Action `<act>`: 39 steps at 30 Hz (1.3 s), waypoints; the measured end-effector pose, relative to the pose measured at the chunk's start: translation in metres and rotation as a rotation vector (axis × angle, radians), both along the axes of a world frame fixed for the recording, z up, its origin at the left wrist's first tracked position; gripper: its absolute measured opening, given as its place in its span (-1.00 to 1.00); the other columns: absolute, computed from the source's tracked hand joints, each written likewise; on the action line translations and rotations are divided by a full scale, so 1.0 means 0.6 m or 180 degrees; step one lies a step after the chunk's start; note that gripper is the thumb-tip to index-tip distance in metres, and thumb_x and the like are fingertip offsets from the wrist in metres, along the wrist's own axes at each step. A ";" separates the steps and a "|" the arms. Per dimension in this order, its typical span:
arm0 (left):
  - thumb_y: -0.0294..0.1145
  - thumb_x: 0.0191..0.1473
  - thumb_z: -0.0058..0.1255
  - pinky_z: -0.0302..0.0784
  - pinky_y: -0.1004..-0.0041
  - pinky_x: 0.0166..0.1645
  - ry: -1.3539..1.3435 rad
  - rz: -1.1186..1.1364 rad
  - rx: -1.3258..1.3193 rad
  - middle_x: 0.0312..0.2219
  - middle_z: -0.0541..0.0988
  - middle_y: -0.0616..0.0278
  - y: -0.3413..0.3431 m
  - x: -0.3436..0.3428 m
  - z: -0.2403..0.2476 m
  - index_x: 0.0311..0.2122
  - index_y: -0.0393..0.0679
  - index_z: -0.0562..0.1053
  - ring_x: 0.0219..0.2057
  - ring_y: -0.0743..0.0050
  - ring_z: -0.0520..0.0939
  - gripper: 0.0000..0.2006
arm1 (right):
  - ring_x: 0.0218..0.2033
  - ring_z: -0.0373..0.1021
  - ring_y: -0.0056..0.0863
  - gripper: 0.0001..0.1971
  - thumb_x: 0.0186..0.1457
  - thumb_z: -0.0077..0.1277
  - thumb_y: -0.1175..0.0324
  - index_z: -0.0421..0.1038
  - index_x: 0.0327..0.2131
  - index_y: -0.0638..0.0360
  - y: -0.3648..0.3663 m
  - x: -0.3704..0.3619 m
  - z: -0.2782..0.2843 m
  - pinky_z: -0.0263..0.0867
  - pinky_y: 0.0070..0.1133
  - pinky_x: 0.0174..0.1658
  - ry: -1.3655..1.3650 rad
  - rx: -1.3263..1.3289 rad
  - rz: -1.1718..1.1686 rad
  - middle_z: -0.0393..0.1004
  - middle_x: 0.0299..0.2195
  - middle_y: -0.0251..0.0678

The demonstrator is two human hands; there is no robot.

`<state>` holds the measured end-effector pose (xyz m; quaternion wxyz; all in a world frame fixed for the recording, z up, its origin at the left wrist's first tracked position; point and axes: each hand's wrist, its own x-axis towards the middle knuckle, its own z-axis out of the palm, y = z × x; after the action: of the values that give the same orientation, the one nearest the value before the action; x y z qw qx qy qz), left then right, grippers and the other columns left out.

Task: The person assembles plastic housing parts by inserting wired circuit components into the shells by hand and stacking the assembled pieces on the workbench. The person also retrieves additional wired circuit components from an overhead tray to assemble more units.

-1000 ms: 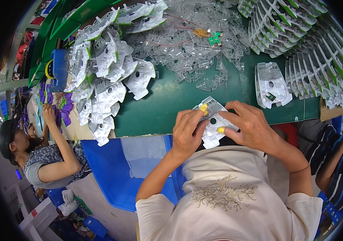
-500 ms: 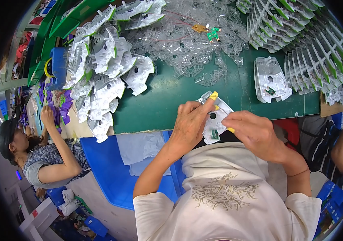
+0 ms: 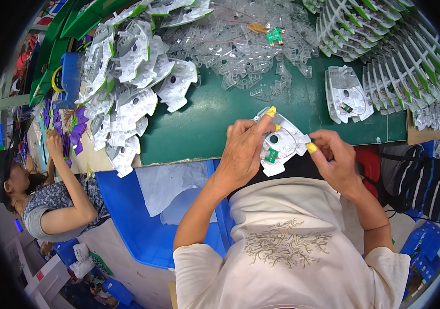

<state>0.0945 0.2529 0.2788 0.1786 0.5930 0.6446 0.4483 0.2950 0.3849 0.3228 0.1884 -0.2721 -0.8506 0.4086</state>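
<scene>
A white plastic housing (image 3: pixel 288 141) with a round black hole is held at the table's front edge, in front of my body. A small green circuit board (image 3: pixel 270 155) sits in its lower part, and a thin red wire curves across it. My left hand (image 3: pixel 243 152) grips the housing from the left, yellow coverings on its thumb and a fingertip. At the right corner of the housing is my right hand (image 3: pixel 336 162), thumb and forefinger pinched on that edge; the thumb has a yellow covering too.
Similar white housings (image 3: pixel 132 103) lie heaped at left. Clear plastic parts (image 3: pixel 246 51) cover the back middle, with another green board (image 3: pixel 275 36) on top. One housing with a board (image 3: pixel 348 98) lies at right beside stacked housings (image 3: pixel 410 77). A co-worker (image 3: pixel 60 201) sits at left above a blue bin (image 3: pixel 127 221).
My right hand has shifted from over the housing to its right corner, leaving the board and red wire in fuller view. The housing has turned slightly in my left hand.
</scene>
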 end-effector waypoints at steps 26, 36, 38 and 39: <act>-0.60 -0.05 0.20 0.43 0.23 -0.06 -0.0029 0.0675 0.0163 -0.24 0.61 0.09 0.015 0.005 0.009 -0.17 -0.24 0.55 -0.18 0.06 0.56 -0.73 | -0.58 0.23 -0.83 -0.76 0.09 0.10 0.61 0.45 -0.13 0.24 0.093 0.053 0.007 0.12 -0.80 -0.52 0.1396 0.0669 -0.1983 0.37 -0.57 -0.53; -0.63 -0.10 0.22 0.49 0.26 -0.12 -0.0016 0.0671 0.0484 -0.28 0.62 0.08 0.007 0.003 -0.003 -0.22 -0.25 0.56 -0.25 0.06 0.58 -0.75 | -0.31 0.49 0.01 -0.81 0.07 0.06 0.48 0.53 -0.21 0.26 0.145 -0.365 0.007 0.41 -0.27 -0.27 0.0943 0.1377 -0.0910 0.54 -0.26 -0.06; -0.63 -0.10 0.23 0.49 0.27 -0.13 -0.0034 0.0654 0.0553 -0.28 0.62 0.08 0.007 0.002 -0.002 -0.22 -0.25 0.56 -0.25 0.06 0.58 -0.75 | -0.32 0.49 -0.02 -0.81 0.06 0.06 0.47 0.54 -0.21 0.22 0.166 -0.395 -0.001 0.41 -0.26 -0.28 0.0498 0.1491 -0.0945 0.54 -0.27 -0.07; -0.63 -0.10 0.23 0.50 0.27 -0.13 -0.0088 0.0663 0.0559 -0.28 0.62 0.08 0.004 0.002 -0.003 -0.23 -0.26 0.55 -0.25 0.06 0.58 -0.75 | -0.32 0.50 -0.04 -0.80 0.06 0.06 0.46 0.55 -0.21 0.19 0.164 -0.407 -0.005 0.40 -0.26 -0.28 0.0028 0.1552 -0.0955 0.54 -0.29 -0.08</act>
<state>0.0954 0.2553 0.2769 0.0874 0.5299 0.6584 0.5273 0.0505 0.4836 0.3195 0.3104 -0.3398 -0.8731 0.1607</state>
